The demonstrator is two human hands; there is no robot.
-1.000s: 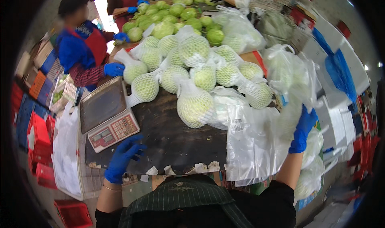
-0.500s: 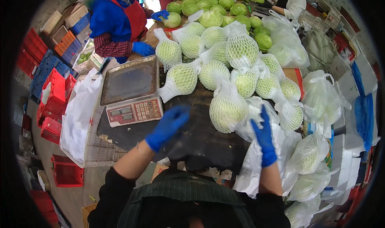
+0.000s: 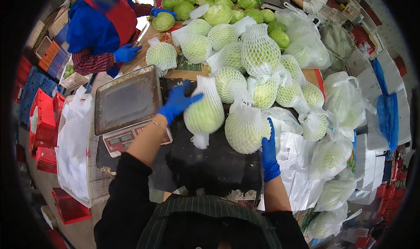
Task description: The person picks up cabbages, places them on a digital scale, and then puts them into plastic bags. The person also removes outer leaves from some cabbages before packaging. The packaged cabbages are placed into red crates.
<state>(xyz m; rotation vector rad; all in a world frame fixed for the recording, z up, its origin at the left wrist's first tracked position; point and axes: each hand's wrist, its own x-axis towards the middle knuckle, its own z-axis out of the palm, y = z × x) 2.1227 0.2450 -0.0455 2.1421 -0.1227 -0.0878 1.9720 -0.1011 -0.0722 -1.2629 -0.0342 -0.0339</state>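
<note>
My left hand [image 3: 179,100], blue-gloved, is spread open against the upper left of a pale cabbage [image 3: 203,115] in white foam netting, just right of the metal scale [image 3: 127,102]. My right hand [image 3: 269,148], also gloved, rests with extended fingers along the right side of another netted cabbage [image 3: 244,133]. Both cabbages lie at the near side of a pile of netted cabbages [image 3: 260,52] on the dark board [image 3: 205,170]. Flattened clear bags [image 3: 293,170] lie under and beside my right wrist.
A person in a red apron [image 3: 109,25] works at the left, another in white sleeves [image 3: 313,1] at the back. Bare cabbages [image 3: 216,14] fill the far table. Bagged cabbages [image 3: 334,192] line the right edge; red crates [image 3: 70,205] and white bags [image 3: 74,148] are at the left.
My left hand has moved up from the near board to a netted cabbage, which now sits closer to me. My right hand has left the bags at the right for the front cabbage.
</note>
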